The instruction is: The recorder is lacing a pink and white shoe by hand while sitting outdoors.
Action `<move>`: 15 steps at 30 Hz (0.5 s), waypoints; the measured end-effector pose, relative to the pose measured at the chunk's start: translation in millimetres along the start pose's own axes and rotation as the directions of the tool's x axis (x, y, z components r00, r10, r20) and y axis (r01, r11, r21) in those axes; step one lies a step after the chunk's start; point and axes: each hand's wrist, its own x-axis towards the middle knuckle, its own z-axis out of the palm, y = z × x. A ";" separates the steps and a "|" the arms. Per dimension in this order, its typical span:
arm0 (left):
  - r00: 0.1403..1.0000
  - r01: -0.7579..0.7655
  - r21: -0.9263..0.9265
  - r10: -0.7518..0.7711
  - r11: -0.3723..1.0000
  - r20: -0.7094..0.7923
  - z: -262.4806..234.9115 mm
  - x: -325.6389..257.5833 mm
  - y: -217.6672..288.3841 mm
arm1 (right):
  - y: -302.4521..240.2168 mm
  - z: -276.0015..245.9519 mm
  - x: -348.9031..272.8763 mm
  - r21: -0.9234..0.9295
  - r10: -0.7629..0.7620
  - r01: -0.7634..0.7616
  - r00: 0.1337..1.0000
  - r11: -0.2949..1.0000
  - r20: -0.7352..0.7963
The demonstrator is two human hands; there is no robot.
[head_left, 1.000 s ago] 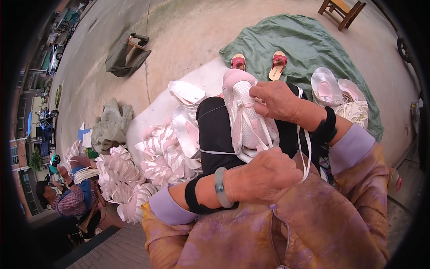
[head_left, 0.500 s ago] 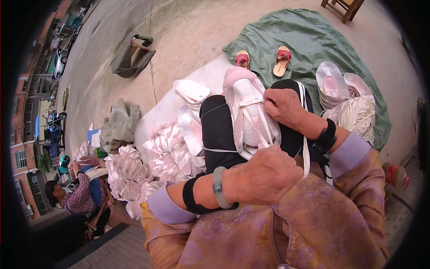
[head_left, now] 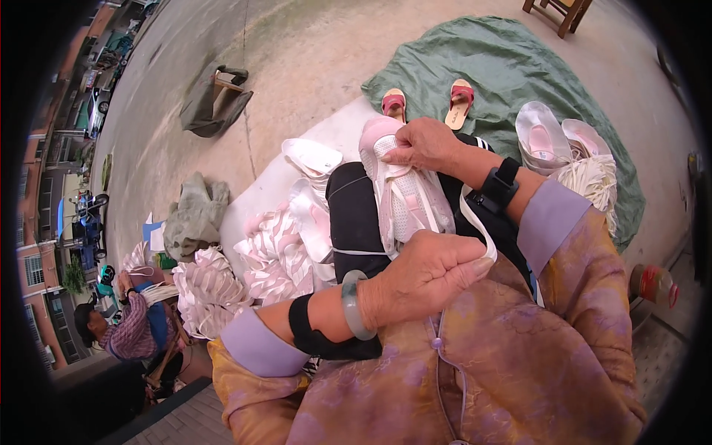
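A pink and white sneaker upper with a mesh tongue lies across my lap, between my black-clad knees. My left hand is closed in a fist below it, gripping a white shoelace. That lace curves up from the fist toward the underside of my right wrist. My right hand is at the far part of the sneaker. Its thumb and forefinger pinch the sneaker by the tongue and lace holes; whether a lace is also between them is hidden.
Pink and white shoe uppers lie heaped on a pale sheet at left. More uppers and a bundle of white laces rest on a green tarp at right. Red sandals stand ahead. Another person sits at far left.
My right hand has moved up and left along the sneaker, toward its far end. My left hand has shifted slightly left, still gripping the shoelace. The lace now bows wider at the right.
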 end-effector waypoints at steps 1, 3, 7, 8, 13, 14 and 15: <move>0.994 -0.084 0.018 0.083 0.996 0.067 2.7 -2.6 6.8 | 3.6 4.3 -0.7 0.000 -0.003 0.003 1.000 1.000 0.000; 0.922 -0.382 0.090 0.371 0.920 0.114 25.4 -21.3 16.7 | 7.8 10.5 -2.0 0.020 -0.070 0.072 0.995 0.997 -0.070; 0.928 -0.328 0.174 0.283 0.928 0.241 23.4 -26.0 19.9 | 3.1 3.1 -0.5 -0.019 0.008 -0.007 0.998 1.000 0.059; 0.929 -0.331 0.180 0.286 0.926 0.237 25.0 -24.7 16.6 | 1.7 2.4 -2.7 0.027 0.038 -0.039 0.998 0.999 0.040; 0.865 -0.499 0.408 0.469 0.764 0.179 18.8 -18.9 13.0 | 2.3 -0.9 -36.4 0.256 0.038 0.008 0.984 0.967 -0.176; 0.864 -0.499 0.408 0.475 0.765 0.166 16.8 -18.1 15.0 | 0.6 -6.6 -48.0 0.250 0.032 0.011 0.986 0.968 -0.166; 0.841 -0.529 0.418 0.520 0.738 0.148 15.0 -17.8 17.7 | -1.6 -12.1 -60.6 0.300 -0.028 0.072 0.988 0.951 -0.151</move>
